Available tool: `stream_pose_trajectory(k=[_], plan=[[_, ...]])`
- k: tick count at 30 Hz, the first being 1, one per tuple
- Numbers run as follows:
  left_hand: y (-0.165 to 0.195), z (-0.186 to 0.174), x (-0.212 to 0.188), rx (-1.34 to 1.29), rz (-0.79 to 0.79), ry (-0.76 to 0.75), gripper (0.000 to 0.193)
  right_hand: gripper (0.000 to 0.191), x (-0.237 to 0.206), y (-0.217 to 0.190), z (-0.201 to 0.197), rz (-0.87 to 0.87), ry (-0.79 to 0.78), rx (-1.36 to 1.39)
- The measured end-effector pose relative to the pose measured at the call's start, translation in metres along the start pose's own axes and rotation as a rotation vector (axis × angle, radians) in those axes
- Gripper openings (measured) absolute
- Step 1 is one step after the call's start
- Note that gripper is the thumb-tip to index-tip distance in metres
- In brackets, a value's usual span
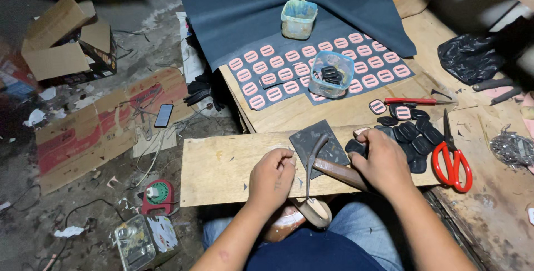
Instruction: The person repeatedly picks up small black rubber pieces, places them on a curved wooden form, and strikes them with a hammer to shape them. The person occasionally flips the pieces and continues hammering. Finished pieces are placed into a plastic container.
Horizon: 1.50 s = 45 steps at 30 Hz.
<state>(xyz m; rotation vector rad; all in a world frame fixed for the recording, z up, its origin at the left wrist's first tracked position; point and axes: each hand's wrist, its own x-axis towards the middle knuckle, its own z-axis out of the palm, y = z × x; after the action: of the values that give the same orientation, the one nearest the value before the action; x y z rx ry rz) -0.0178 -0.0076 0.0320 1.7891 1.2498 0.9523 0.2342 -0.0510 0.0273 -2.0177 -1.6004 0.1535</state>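
while our right hand [384, 160] grips the wooden handle of a hammer [328, 165], its curved metal head lies on a dark square pad [328, 144] on the plank [222, 168]. our left hand [271, 179] is curled shut beside the pad; we cannot tell what it pinches. a clear tub [331, 74] on the dark sheet [250, 15] holds black buckles, and a stained green-rimmed cup [298, 19] sits behind it, contents hidden. red scissors [453, 157] lie right of a black buckle pile [411, 137].

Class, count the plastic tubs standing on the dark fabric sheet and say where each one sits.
2. A greenish tub stands near the sheet's middle, on bare fabric; a clear bluish tub, holding dark pieces, stands nearer the person among the pink pieces.
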Motion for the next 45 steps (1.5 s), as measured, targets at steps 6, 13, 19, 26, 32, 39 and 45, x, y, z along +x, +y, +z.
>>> stream_pose_trajectory(k=[6, 13, 19, 26, 32, 39, 45], plan=[[0.013, 0.001, -0.02, -0.433, 0.009, -0.121, 0.027, 0.027, -0.022, -0.026, -0.02, 0.065, -0.154, 0.362], [0.016, 0.006, -0.036, -0.868, -0.452, -0.24, 0.038, 0.029, -0.05, -0.048, -0.008, 0.203, -0.376, 0.956], [0.013, 0.0, -0.048, -0.77, -0.483, -0.231, 0.03, 0.025, -0.06, -0.047, 0.009, 0.275, -0.413, 1.003], [0.018, 0.001, -0.06, -0.747, -0.194, -0.225, 0.023, 0.023, -0.066, -0.06, 0.019, 0.162, -0.267, 0.732], [0.016, 0.006, -0.059, -0.84, -0.248, -0.188, 0.029, 0.024, -0.07, -0.066, 0.016, 0.189, -0.327, 0.779], [0.018, -0.002, -0.053, -0.968, -0.358, -0.267, 0.032, 0.026, -0.069, -0.056, 0.01, 0.417, -0.533, 1.276], [0.024, -0.004, -0.057, -0.728, -0.162, -0.218, 0.032, 0.025, -0.081, -0.042, 0.027, 0.355, -0.503, 1.313]])
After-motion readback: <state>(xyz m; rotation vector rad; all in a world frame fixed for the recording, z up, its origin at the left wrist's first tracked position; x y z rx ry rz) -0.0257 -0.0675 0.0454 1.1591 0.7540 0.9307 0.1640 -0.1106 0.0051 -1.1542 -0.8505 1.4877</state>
